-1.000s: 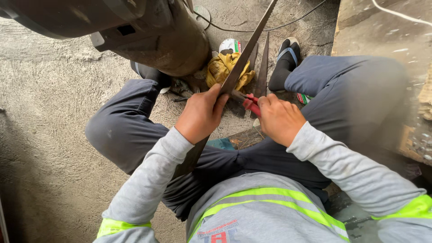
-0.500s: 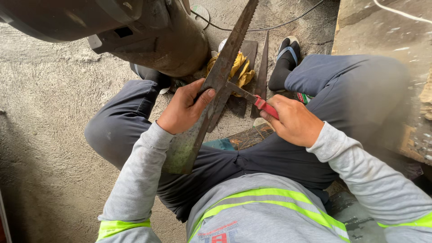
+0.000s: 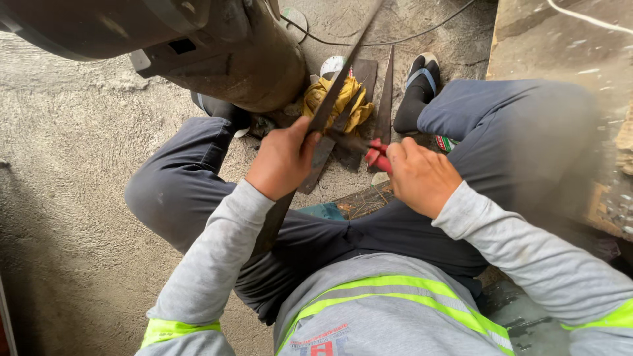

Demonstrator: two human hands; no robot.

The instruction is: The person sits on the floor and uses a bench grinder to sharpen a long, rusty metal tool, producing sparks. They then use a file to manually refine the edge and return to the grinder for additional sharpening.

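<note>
I sit on the ground with my legs spread. My left hand (image 3: 282, 161) grips a long flat dark metal bar (image 3: 336, 86) that slants from my lap up to the top of the view. My right hand (image 3: 420, 177) holds a red-handled tool (image 3: 377, 157), pliers or a file, with its dark tip against the bar just right of my left hand. The tool's working end is partly hidden by the bar.
A big dark metal cylinder (image 3: 217, 53) lies at the upper left. Yellow gloves (image 3: 343, 99) and two more flat metal pieces (image 3: 384, 92) lie on the concrete between my legs. My sandalled foot (image 3: 417, 86) rests beyond; a wooden board (image 3: 554, 53) is at right.
Both hands have shifted slightly; the bar's upper end swung left then back toward the right, and the red tool has moved closer to the bar beside my left hand.
</note>
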